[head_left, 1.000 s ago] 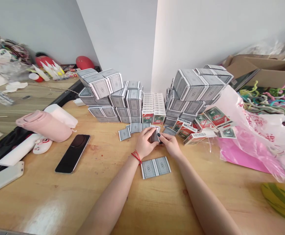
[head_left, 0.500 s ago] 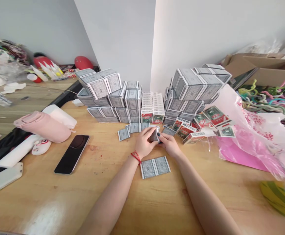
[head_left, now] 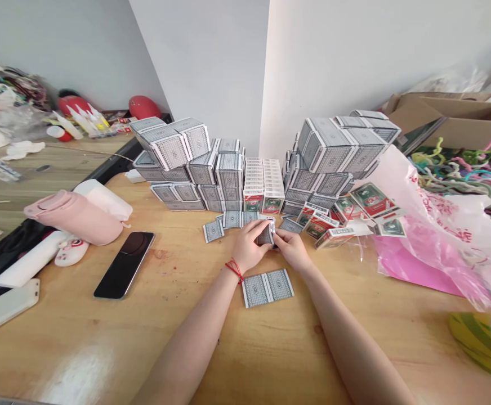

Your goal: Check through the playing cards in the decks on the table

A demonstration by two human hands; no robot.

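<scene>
head view: grey-patterned card pack (head_left: 266, 234), probably upright, in both hands' grip

Left hand (head_left: 249, 248) and right hand (head_left: 293, 248) meet out front, fingers (head_left: 257, 229) curled inward, touching.

— Quick, what's where?
— On the table (head_left: 102, 337), the left hand (head_left: 249, 247) and right hand (head_left: 293, 250) meet mid-table, both clasped round one card pack (head_left: 266, 234). Two flat packs (head_left: 267, 287) lie side by side just before the wrists.
— Behind the hands?
— A row of boxes (head_left: 264, 183) stands in the wall corner, with the left stack (head_left: 186, 163) and right stack (head_left: 334, 152) flanking it (both piled several high). Loose boxes (head_left: 342, 216) lie at the right stack's foot.
— Sides?
— The phone (head_left: 124, 264) is flat, well left of the hands, and the flask (head_left: 74, 216) lies behind it. The plastic bag (head_left: 431, 225) is far right, with the cardboard box (head_left: 452, 118) behind that.
</scene>
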